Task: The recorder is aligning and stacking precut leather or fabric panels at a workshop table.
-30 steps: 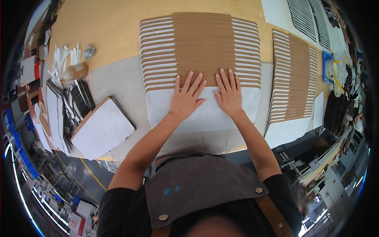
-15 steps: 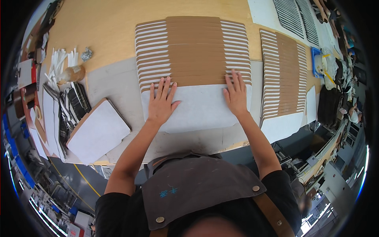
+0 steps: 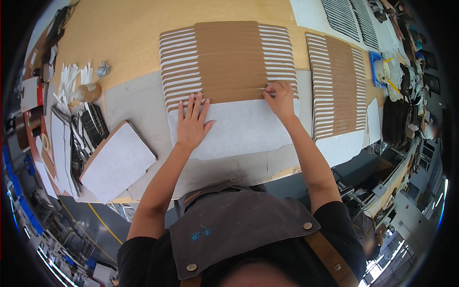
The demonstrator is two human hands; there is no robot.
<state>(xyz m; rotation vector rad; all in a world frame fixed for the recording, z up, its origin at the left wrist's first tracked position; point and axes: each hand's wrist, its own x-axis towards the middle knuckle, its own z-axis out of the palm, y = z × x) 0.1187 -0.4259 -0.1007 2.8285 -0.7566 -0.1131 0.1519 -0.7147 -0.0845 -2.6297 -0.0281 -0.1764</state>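
Note:
In front of me lies a fanned stack of overlapping brown panels (image 3: 229, 62), with white strips showing at both sides. The nearest panel shows a wide white face (image 3: 229, 129). My left hand (image 3: 192, 126) rests flat on the stack's near left part, fingers spread, tips on the brown edges. My right hand (image 3: 281, 99) is on the near right part, its fingers curled into a pinch where the brown middle meets the white strips. What lies between those fingertips is too small to make out.
A second fanned stack (image 3: 342, 86) lies to the right. At left are a white-faced stack of panels (image 3: 119, 160), dark strips (image 3: 91, 124), white strips (image 3: 67, 83), a jar (image 3: 88, 92) and a crumpled silvery ball (image 3: 103, 70). A blue tray (image 3: 377, 69) stands farther right.
My right hand has gone from lying flat with fingers stretched to a curled pinch, slightly inward on the stack. My left hand stays flat. The whole view has shifted a little.

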